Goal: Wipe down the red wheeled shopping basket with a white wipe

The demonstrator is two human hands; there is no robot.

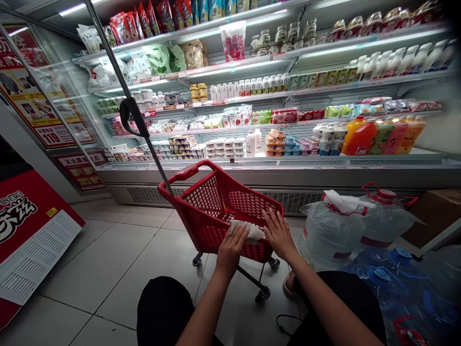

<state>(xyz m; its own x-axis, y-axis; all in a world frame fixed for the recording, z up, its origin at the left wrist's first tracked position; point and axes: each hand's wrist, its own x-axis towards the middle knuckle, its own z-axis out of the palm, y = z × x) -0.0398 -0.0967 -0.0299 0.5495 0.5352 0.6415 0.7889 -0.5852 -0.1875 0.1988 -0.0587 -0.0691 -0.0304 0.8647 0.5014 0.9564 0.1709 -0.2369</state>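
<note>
A small red plastic shopping basket on wheels [212, 202] stands on the tiled floor in front of me, its long grey pull handle [129, 101] slanting up to the left. A white cloth [252, 231] lies over the basket's near rim. My left hand [232, 242] presses flat on the cloth's left part, fingers together and stretched. My right hand [277, 233] rests on the rim just right of the cloth, fingers spread. My knees in black trousers show at the bottom.
An open chilled display case [281, 163] full of dairy, drinks and packets runs behind the basket. Large water jugs wrapped in plastic [334, 230] stand to the right, with more blue-capped ones below. A red cabinet [32, 230] stands at the left.
</note>
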